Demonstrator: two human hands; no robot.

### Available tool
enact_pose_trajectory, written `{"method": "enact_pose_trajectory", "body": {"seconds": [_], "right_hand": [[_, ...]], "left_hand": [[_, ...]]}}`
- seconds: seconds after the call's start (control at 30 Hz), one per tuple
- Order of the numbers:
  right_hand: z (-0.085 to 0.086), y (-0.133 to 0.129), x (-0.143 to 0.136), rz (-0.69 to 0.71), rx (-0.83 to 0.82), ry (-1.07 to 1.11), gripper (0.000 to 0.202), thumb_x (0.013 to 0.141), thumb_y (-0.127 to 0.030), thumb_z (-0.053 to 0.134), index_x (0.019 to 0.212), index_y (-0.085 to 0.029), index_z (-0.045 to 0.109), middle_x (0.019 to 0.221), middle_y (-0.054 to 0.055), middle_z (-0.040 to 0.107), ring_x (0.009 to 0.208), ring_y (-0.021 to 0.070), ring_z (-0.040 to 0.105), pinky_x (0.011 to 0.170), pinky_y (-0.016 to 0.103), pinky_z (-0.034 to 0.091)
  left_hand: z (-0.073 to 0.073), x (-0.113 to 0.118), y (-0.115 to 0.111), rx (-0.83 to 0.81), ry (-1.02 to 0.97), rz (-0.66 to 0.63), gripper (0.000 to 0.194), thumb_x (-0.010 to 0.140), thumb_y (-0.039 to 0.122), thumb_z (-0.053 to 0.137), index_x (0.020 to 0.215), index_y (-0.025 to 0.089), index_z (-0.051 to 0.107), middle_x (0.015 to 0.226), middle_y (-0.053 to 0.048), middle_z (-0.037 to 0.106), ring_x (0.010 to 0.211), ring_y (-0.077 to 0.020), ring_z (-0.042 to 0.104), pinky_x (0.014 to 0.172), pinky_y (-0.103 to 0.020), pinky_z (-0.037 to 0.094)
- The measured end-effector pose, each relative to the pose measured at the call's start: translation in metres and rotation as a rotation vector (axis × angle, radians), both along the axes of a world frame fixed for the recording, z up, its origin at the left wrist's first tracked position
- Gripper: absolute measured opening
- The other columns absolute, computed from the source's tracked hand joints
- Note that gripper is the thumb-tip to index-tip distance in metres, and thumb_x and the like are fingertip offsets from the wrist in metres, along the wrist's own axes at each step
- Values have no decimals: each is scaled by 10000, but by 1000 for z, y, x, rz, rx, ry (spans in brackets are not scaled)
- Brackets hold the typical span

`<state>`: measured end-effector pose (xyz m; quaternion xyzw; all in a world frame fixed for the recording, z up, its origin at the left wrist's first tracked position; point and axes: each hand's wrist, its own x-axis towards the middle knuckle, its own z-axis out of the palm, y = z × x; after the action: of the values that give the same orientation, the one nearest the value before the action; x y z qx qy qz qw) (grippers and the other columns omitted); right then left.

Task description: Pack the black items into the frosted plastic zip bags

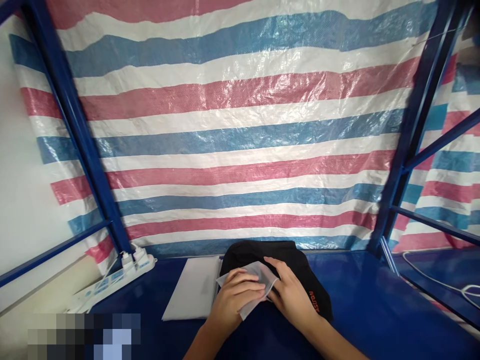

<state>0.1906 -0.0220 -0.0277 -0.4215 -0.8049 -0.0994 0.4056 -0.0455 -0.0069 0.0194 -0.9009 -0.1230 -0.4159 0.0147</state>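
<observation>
A translucent, frosted plastic bag is held up between my hands above the table. My left hand lies over its left part with fingers bent and closed on it. My right hand grips the bag's right edge near the thumb, its index finger stretched forward. Just behind and under both hands lies a folded black cloth item with orange lettering at its right side. Left of it, a flat white stack of sheets or bags rests close to my left hand.
The blue tabletop sits inside a blue metal frame. A white power strip with plugs stands at the left edge. Striped plastic sheeting hangs behind. A white cable loops at the right.
</observation>
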Motion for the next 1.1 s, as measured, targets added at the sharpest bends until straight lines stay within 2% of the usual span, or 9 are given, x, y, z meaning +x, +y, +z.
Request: {"method": "enact_pose_trajectory", "body": {"seconds": [0.17,0.33,0.47,0.63,0.7,0.8,0.87,1.0,1.1], "right_hand": [[14,-8,-5,193,222,33,228,999,-117,681,1168,-257,745,1429,117,663,1413,340,580,1126,542,582],[10,-2,-7,166,233,77,222,1032,-106,609,1094,-261,756,1381,107,693,1333,325,634,1063,548,611],[9,9,4,56,116,93,355,1069,-158,588,1390,-283,673,1398,105,711,1297,315,663,1064,538,624],[9,14,20,70,12,160,457,1076,-267,622,1530,-293,573,1511,109,645,1384,304,633,1126,494,608],[7,14,23,121,10,196,423,1072,-276,630,1494,-305,605,1469,109,664,1357,292,660,1113,462,614],[4,15,24,155,-5,326,222,1096,-217,554,1251,-298,690,1244,77,751,1165,248,756,1002,395,649],[3,14,23,149,-43,425,130,1098,-219,555,1119,-284,665,1120,54,775,1051,229,783,926,359,656],[4,8,14,199,-123,470,108,1088,-244,594,1146,-288,674,1088,40,788,1026,223,788,927,341,646],[7,3,5,284,-146,440,176,1094,-242,577,1200,-295,707,1123,48,790,1053,225,783,958,343,638]], "left_hand": [[2,-2,-1,45,-104,4,199,1039,213,738,1224,277,777,1202,-5,841,1157,-217,761,1129,-422,478],[-1,8,-3,53,-107,-25,155,1060,235,715,1189,275,790,1152,-3,852,1124,-217,780,1121,-432,485],[-1,0,10,108,-73,179,182,1077,292,683,1214,307,803,1219,-13,833,1242,-274,716,1097,-492,503],[-8,-21,28,43,-85,458,260,1111,237,579,1225,298,804,1225,-26,819,1111,-246,715,970,-433,561],[-11,-26,31,6,-109,512,270,1106,221,566,1188,290,814,1197,-26,820,1077,-239,717,957,-421,570],[-10,-28,30,-1,-127,584,292,1100,197,541,1186,284,807,1192,-27,817,1110,-250,718,971,-433,573],[-7,-26,27,41,-130,616,305,1096,182,529,1239,275,782,1224,-38,811,1170,-270,711,1010,-464,559],[-2,-9,14,151,-39,515,345,1065,266,643,1406,235,684,1360,-84,762,1318,-315,661,1201,-565,440],[-5,8,5,152,12,368,334,1071,286,657,1400,232,676,1325,-73,778,1257,-280,703,1215,-534,439]]}}
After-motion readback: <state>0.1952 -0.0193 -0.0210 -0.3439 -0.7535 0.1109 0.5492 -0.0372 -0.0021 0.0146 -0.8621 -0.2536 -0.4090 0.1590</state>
